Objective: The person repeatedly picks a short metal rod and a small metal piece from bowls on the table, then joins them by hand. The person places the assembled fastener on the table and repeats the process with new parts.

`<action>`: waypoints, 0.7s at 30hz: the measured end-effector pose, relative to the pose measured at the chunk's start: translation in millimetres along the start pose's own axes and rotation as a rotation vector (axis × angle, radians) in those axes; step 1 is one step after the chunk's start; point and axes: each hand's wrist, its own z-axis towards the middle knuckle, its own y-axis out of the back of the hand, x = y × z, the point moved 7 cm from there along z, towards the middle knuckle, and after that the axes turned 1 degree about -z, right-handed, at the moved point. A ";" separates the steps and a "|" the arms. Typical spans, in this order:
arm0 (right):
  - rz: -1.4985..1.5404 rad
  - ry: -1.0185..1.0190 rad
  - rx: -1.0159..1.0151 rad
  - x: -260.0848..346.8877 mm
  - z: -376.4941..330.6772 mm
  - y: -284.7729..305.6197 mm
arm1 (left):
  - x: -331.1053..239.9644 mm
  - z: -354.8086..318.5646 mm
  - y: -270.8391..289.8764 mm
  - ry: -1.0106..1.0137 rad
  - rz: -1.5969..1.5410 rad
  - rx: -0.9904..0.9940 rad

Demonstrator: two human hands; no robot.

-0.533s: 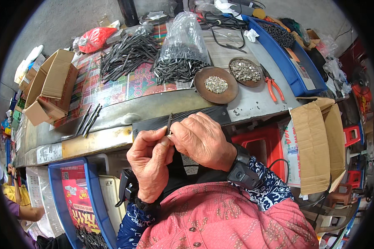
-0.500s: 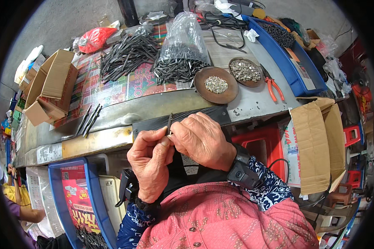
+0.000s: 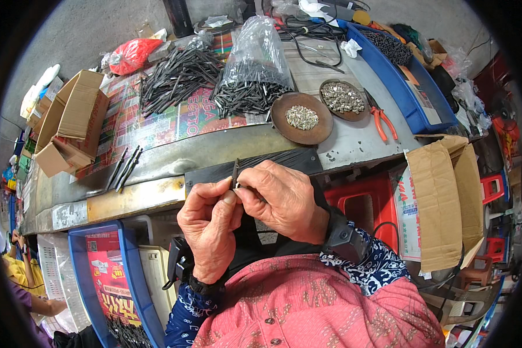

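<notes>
Left hand (image 3: 211,229) is closed in a pinch, thumb and fingertips clamped on the lower end of a slim dark rod (image 3: 236,168); its free end is pointed away, toward the near edge of the tabletop (image 3: 214,146). By its look, the rod can be judged light, stiff and perhaps smooth, best gripped close to the end being worked. Right hand (image 3: 287,200) is held just beside that end; whether its fingertips are pressed together cannot be told.

Wearer's two hands (image 3: 209,223) (image 3: 287,200), one held stick (image 3: 235,168), two brown dishes (image 3: 304,137) (image 3: 356,116) (one heap (image 3: 301,118) apiece), two blue trays (image 3: 438,124) (image 3: 131,261)
</notes>
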 end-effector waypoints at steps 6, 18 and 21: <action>0.166 -0.235 -0.047 -8.1 -3.7 1.1 | 1.0 -1.0 1.5 -0.017 0.060 -0.027; 0.291 -0.267 0.003 -11.9 -0.2 -0.6 | 4.8 -2.0 0.0 0.007 -0.010 -0.008; 0.267 -0.201 0.070 -12.9 2.0 0.4 | 5.1 -1.2 -0.2 0.025 -0.023 0.026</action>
